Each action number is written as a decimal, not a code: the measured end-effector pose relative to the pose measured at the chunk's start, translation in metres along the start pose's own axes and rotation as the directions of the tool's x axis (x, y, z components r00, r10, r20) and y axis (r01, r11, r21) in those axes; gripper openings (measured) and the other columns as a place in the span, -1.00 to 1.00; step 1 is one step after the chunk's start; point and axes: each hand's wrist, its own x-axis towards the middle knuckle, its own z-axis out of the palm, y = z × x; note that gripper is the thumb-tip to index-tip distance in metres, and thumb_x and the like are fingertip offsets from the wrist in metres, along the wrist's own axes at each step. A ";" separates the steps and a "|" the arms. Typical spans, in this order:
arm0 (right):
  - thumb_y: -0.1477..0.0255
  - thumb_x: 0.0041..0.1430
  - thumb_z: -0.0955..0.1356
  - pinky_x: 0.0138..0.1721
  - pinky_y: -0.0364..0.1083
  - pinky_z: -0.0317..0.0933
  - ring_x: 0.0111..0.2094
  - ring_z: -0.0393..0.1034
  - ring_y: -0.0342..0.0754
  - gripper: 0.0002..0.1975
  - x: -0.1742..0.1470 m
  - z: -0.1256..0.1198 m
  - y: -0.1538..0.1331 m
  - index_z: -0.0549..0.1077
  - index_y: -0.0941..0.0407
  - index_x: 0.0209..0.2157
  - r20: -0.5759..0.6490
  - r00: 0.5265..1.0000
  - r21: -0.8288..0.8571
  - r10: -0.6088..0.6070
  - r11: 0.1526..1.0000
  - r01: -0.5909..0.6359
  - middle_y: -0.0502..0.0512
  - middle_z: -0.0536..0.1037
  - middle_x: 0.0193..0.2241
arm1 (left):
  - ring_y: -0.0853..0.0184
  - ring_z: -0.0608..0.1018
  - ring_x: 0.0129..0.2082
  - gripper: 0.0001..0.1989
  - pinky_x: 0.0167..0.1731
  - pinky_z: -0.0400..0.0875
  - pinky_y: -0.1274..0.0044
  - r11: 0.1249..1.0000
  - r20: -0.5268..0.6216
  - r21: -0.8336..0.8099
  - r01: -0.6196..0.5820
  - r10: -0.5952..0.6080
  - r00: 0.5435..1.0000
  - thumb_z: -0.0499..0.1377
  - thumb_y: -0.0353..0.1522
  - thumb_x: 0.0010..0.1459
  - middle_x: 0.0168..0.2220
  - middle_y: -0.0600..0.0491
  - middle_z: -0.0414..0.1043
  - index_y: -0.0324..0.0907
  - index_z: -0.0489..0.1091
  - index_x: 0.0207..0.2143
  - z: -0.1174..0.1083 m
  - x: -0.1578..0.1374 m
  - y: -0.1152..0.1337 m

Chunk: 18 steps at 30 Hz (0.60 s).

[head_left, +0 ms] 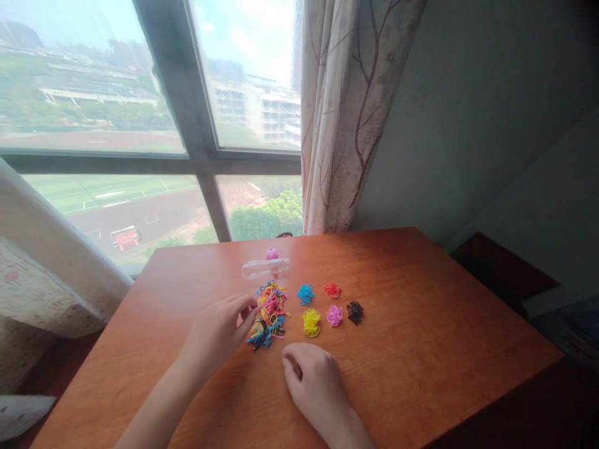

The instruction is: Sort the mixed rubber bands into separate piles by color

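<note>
Okay, nearest me on the feed, the right hand (319,383) rests on the wooden table (430,324), to the near right of the mixed heap of elastic bands (271,310), fingers curled; I cannot tell whether they hold anything. At the heap's left edge I have the left hand (223,320), fingers bent in at the bands, though I can't make out any grip. Right of the heap I see a yellow bunch (311,323), pink bunch (334,315) and black bunch (355,313), then a blue bunch (306,294) and red bunch (333,290) slightly deeper. Beyond the heap lies a clear plastic container (258,269); well past it, a window (253,106).
</note>
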 end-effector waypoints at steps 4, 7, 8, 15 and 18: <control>0.59 0.12 0.28 -0.45 -0.16 -0.05 -0.50 0.32 -0.19 -0.84 0.000 0.001 0.000 0.38 0.07 -0.46 -0.011 1.000 -0.045 -0.010 0.999 0.009 -0.11 0.46 -0.53 | 0.33 0.51 -0.45 -0.74 -0.44 0.23 0.57 0.997 0.035 -0.014 0.073 -0.072 0.997 0.01 -0.24 0.24 -0.40 0.09 0.54 -0.10 0.47 -0.30 0.004 -0.016 -0.007; 0.59 0.12 0.29 -0.45 -0.16 -0.06 -0.51 0.32 -0.18 -0.84 0.001 0.002 0.000 0.38 0.06 -0.46 -0.015 1.000 -0.066 -0.007 0.998 0.006 -0.11 0.46 -0.54 | 0.32 0.52 -0.42 -0.73 -0.42 0.26 0.57 0.994 0.068 -0.051 0.095 -0.092 0.993 0.00 -0.24 0.25 -0.39 0.10 0.55 -0.09 0.47 -0.28 0.011 -0.026 -0.009; 0.59 0.12 0.29 -0.45 -0.16 -0.06 -0.50 0.33 -0.18 -0.84 0.001 0.002 0.000 0.39 0.06 -0.45 -0.014 1.000 -0.071 -0.006 0.997 0.005 -0.11 0.47 -0.53 | 0.32 0.52 -0.41 -0.73 -0.41 0.27 0.57 0.993 0.079 -0.059 0.103 -0.098 0.992 0.00 -0.24 0.25 -0.39 0.10 0.55 -0.09 0.47 -0.28 0.013 -0.029 -0.010; 0.57 0.14 0.31 -0.46 -0.15 -0.03 -0.48 0.40 -0.14 -0.87 0.005 0.003 -0.005 0.41 0.04 -0.38 0.002 1.000 -0.125 0.000 0.992 0.001 -0.09 0.52 -0.49 | 0.30 0.53 -0.40 -0.73 -0.37 0.30 0.56 0.986 0.116 -0.109 0.129 -0.116 0.986 -0.01 -0.25 0.24 -0.38 0.07 0.55 -0.11 0.47 -0.30 0.015 -0.033 -0.014; 0.56 0.15 0.32 -0.46 -0.15 0.00 -0.45 0.44 -0.11 -0.85 0.010 0.005 -0.010 0.43 0.02 -0.28 0.013 1.000 -0.144 0.007 0.990 -0.005 -0.08 0.54 -0.47 | 0.30 0.54 -0.38 -0.74 -0.37 0.31 0.56 0.985 0.120 -0.119 0.125 -0.110 0.987 -0.01 -0.27 0.24 -0.37 0.07 0.55 -0.11 0.47 -0.31 0.017 -0.032 -0.013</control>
